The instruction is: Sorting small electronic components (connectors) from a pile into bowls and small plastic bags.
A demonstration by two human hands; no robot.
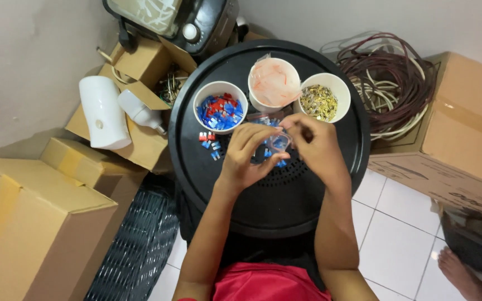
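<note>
At frame centre, the left hand (247,153) and right hand (314,146) pinch a small clear plastic bag (279,142) between curled fingers above the round black surface (308,195), just below three white cups (220,106).

Around me a plain pale wall (23,61) closes in on two sides, evenly lit. White floor tiles (397,234) show at my right. Brown cardboard boxes (34,223) stack up on my left, and another box (464,128) stands on my right beside a heap of coiled cables (391,78). A dark woven mat (135,245) lies below the round black worktop (285,206).
</note>
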